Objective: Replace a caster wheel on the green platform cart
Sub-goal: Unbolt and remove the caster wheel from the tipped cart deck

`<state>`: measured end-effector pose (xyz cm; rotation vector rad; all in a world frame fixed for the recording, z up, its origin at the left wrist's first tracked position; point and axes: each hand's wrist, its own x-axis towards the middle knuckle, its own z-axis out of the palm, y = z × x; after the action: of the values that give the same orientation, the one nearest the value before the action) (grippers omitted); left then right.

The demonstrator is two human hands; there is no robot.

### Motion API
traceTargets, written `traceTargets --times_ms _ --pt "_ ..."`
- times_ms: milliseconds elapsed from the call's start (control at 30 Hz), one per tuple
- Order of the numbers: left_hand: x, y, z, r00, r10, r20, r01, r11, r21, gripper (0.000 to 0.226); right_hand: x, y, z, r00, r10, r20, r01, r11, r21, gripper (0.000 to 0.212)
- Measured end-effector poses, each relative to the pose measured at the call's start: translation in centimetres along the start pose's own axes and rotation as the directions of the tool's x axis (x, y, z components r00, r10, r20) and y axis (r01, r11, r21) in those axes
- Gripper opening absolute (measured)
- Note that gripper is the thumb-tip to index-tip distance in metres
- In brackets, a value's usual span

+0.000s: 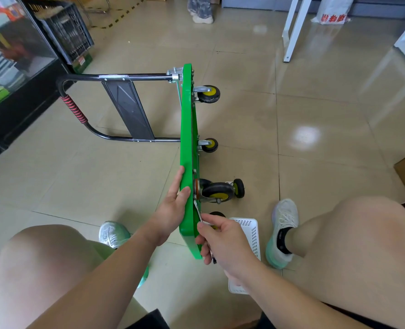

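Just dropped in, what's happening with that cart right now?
A seated person has the green platform cart tipped on its edge, wheels facing right. The left hand steadies the deck. The right hand holds a slim metal wrench whose head sits by the mount of the nearest black caster with a yellow hub. A white perforated plastic basket lies on the floor beneath.

The head view looks steeply down and forward, close over the person's knees, onto the tiled floor [315, 119].
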<state>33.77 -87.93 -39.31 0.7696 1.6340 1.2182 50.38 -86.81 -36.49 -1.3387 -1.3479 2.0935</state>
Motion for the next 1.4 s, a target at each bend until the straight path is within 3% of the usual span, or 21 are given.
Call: traceTargets --times_ms 433,800,933,1400 --pt "0.2 -0.3 -0.1 1.0 0.001 -0.01 -0.001 1.0 0.009 0.051 0.5 -0.9 0.2 1.0 0.03 -0.007 -0.029 0.998 0.051 0.042" --pt "0.3 -0.5 -0.1 1.0 0.02 -0.003 -0.019 1.0 0.019 0.049 2.1 -2.3 1.1 0.999 0.051 -0.01 -0.051 0.998 -0.027 0.035" --pt "0.4 -0.6 -0.2 1.0 0.021 0.013 -0.021 1.0 0.002 0.051 2.4 -2.7 1.3 0.999 0.047 0.02 -0.047 0.999 -0.016 0.02" --pt "0.3 -0.6 -0.1 1.0 0.01 0.019 -0.01 1.0 -0.015 0.047 2.1 1.6 -1.0 0.987 -0.013 0.159 0.016 1.0 -0.018 0.044"
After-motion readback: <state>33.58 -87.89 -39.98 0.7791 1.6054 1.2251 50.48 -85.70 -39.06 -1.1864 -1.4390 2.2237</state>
